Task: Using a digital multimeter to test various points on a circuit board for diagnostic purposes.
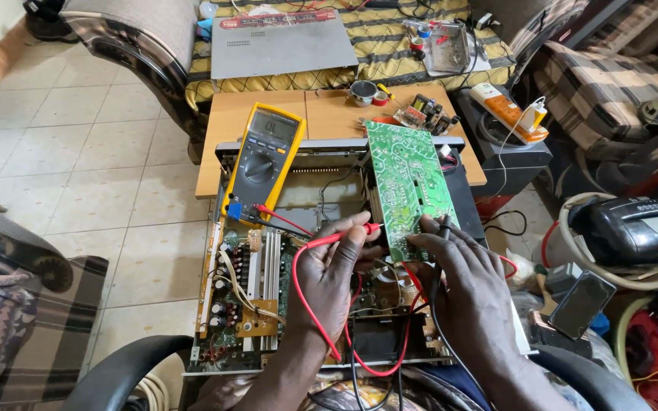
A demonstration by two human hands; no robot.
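My left hand pinches a red multimeter probe whose tip touches the lower left edge of a green circuit board, solder side up. My right hand holds a black probe upright against the board's lower right part. The board is tilted up over an opened amplifier chassis. A yellow multimeter leans on the chassis's rear left, its red and black leads running to the probes.
A wooden table behind holds a tape roll and small parts. A grey metal cover lies on a striped sofa. An orange power strip sits right. Phone and black appliance crowd the right side.
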